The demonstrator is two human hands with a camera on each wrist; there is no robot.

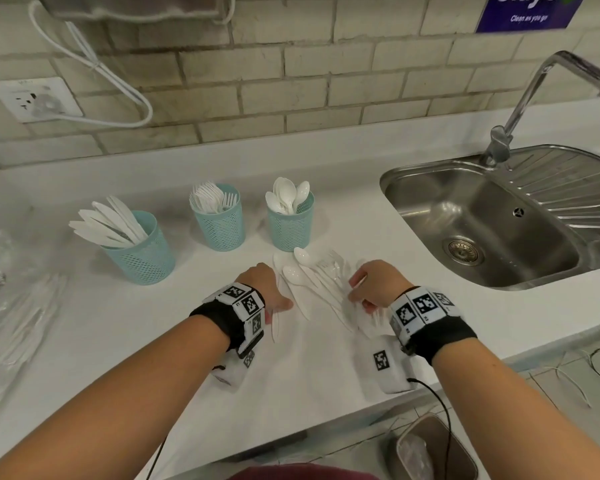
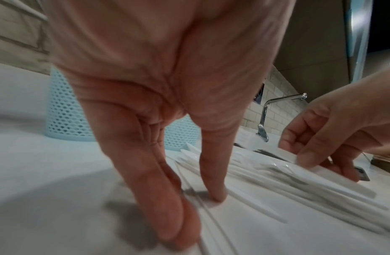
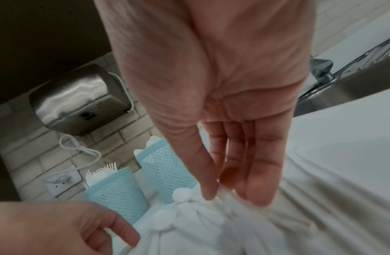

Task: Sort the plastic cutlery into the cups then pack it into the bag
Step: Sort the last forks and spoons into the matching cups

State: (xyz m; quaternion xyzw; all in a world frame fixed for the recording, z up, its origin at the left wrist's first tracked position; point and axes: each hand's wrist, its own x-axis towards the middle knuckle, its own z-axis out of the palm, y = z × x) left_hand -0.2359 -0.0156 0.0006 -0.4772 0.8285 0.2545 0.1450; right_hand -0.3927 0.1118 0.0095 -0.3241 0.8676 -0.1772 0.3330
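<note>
The left hand [image 2: 159, 120] is nearest to the camera. Its fingers [image 2: 167, 215] are straight and together, and the thumb stands apart; between them lie thin white handles [image 2: 203, 212] on the white bench [image 1: 326, 368]. The tips press down on these handles, but I cannot tell if they already pinch one.

The right hand [image 1: 378, 284] has its fingers [image 3: 250, 172] nearly straight and close together, the thumb beside them, touching the loose pile of cutlery [image 1: 312, 278]. In the left wrist view it seems to pinch a white piece, but this is blurred.

I judge that sorting is the step in hand. The three blue mesh cups already hold much: knives in the left cup [image 1: 142, 251], forks in the middle cup [image 1: 220, 223], spoons in the right cup [image 1: 291, 225]. The pile in front of the spoon cup still mixes spoons, forks and knives. The next move needs one piece separated from its neighbours, lifted, and carried to its proper cup. The clear plastic bag [image 1: 11, 306] lies at the far left of the bench, well apart from the hands.
</note>
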